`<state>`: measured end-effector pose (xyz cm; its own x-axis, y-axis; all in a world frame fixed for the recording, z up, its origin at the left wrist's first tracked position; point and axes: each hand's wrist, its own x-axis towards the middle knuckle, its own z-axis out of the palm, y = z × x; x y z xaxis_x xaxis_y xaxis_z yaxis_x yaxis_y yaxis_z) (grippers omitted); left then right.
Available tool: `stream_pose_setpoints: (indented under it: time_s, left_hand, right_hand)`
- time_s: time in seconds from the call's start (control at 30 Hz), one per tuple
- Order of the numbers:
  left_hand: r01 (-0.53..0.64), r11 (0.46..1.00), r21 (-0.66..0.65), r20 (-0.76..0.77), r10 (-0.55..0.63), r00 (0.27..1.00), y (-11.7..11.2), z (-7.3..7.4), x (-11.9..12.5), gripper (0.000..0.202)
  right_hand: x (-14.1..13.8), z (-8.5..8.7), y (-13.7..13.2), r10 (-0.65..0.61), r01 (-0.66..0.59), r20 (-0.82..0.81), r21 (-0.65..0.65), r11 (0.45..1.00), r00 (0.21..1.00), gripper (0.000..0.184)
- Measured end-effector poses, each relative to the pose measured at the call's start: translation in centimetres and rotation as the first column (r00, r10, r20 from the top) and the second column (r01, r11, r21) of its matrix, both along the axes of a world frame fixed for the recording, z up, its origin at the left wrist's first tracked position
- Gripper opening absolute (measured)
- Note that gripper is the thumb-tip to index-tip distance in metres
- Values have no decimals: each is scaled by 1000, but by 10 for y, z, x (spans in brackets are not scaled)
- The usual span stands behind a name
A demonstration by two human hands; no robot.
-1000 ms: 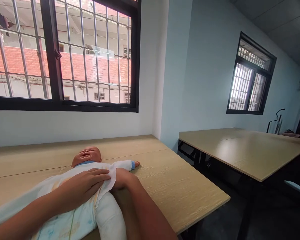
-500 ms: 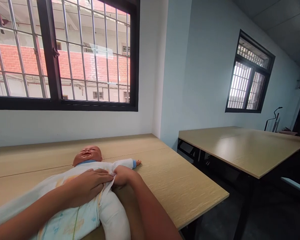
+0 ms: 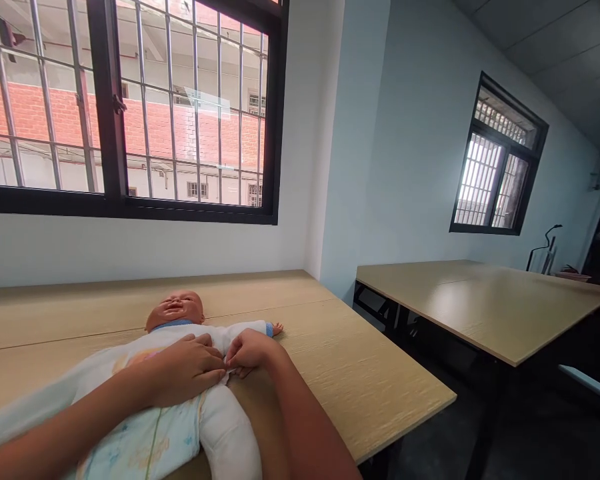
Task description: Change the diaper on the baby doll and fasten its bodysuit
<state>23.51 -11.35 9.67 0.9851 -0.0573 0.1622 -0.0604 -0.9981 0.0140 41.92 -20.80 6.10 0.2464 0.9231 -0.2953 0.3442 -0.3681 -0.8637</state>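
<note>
A baby doll (image 3: pixel 175 309) lies on its back on the wooden table in front of me, dressed in a white suit with blue trim. Round its hips is a patterned diaper (image 3: pixel 147 437). My left hand (image 3: pixel 187 370) rests across the doll's belly, its fingers laid over the diaper's upper edge. Against its fingertips, my right hand (image 3: pixel 250 350) pinches the diaper's side edge at the doll's hip. That pinched edge is mostly hidden by the fingers. One doll arm (image 3: pixel 250 329) stretches out behind my right hand.
The table (image 3: pixel 360 373) ends at a corner on the right. Past a gap stands a second wooden table (image 3: pixel 445 293) on black legs. A barred window (image 3: pixel 195 120) is in the wall ahead, and a smaller window (image 3: pixel 500 153) is farther right.
The white diaper flap that stood up between my hands is now down and mostly covered. My right fingers have drawn into a pinch close to the left fingertips. The view has tilted slightly.
</note>
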Motion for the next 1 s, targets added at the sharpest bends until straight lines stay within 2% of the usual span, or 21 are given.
stream_pose_setpoints:
  time_s: [0.07, 0.17, 0.4, 0.67, 0.93, 1.0]
  left_hand:
    - [21, 1000, -19, -86, -22, 996, 0, 1, 3, 32]
    - [30, 999, -17, -127, -32, 991, 1, 0, 9, 29]
    - [52, 998, 46, -108, -47, 993, 4, -3, 12, 33]
    - [33, 990, 137, -121, -17, 993, -4, -2, 18, 32]
    - [31, 998, 63, -96, -25, 995, -5, -4, 14, 29]
    - [-7, 1000, 13, -93, 9, 996, -4, -5, 14, 27]
  right_hand:
    - [1, -1, 0, 10, -10, -20, -5, 1000, 1000, 20]
    - [5, -4, 1, 30, -29, -62, 10, 1000, 998, 21]
    - [15, -11, 1, 36, -28, -137, 64, 998, 990, 23]
    - [19, -15, 4, 27, -8, -161, 118, 993, 987, 23]
    - [11, -5, -3, 32, 10, -211, 195, 981, 977, 24]
    - [11, -5, -3, 27, 30, -256, 214, 976, 966, 25]
